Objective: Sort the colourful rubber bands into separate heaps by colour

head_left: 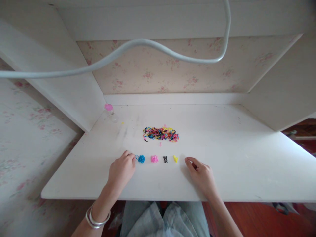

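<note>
Small rubber bands in mixed colours form a long heap (161,133) on the white table. Nearer to me runs a row of sorted bunches: blue rubber bands (141,159), pink rubber bands (154,159), black rubber bands (165,159) and yellow rubber bands (175,159). My left hand (122,168) is closed just left of the blue bunch, and a blue rubber band (136,157) loops out at its fingertips. To the right of the yellow bunch, my right hand (200,171) rests with thumb and finger pinched; whatever is between them is too small to see.
One pink rubber band (160,144) lies between heap and row. At the back left stands a clear container (112,116) with a pink piece (108,107) by it. A white cable (148,42) hangs across the upper view. Side panels (278,85) border the table (247,158).
</note>
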The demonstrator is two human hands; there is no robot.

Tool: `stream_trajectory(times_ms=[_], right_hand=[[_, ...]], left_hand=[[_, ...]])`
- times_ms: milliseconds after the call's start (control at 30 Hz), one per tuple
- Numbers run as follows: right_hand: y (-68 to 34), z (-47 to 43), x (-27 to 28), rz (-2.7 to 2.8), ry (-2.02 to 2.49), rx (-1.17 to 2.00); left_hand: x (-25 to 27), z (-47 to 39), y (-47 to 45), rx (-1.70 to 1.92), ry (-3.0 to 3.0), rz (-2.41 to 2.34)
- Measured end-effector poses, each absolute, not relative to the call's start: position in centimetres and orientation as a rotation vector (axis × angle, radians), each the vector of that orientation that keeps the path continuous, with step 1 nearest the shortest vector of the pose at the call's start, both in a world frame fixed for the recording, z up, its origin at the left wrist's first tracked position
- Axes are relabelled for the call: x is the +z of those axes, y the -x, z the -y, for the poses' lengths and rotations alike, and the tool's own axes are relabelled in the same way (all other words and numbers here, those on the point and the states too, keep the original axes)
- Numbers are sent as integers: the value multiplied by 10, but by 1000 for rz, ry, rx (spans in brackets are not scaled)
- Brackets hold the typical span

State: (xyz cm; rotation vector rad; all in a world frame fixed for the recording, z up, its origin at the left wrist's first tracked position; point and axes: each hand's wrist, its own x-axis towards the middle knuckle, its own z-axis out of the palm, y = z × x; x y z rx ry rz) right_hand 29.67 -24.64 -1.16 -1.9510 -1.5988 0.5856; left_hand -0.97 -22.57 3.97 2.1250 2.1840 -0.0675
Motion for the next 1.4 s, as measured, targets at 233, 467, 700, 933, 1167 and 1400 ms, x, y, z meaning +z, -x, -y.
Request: stream_trajectory(times_ms=[233, 467, 700, 933, 1167, 1400], right_hand=[[-296, 246, -11, 1606, 1946, 576], [-296, 247, -11, 1606, 1932, 583], [-295, 247, -9, 1610, 1925, 573], [-297, 246, -12, 1629, 1948, 563], [-295, 246, -11, 1621, 1928, 547], [-290, 239, -5, 1565, 1961, 594]], left_hand=[[38, 217, 5, -37, -2106, -2179], [40, 212, 0, 24, -2065, -2161], [39, 212, 3, 55, -2048, -2156], [39, 218, 2, 70, -2039, -2102], [40, 219, 5, 163, -2025, -2093], [28, 227, 51, 612, -1903, -2204]])
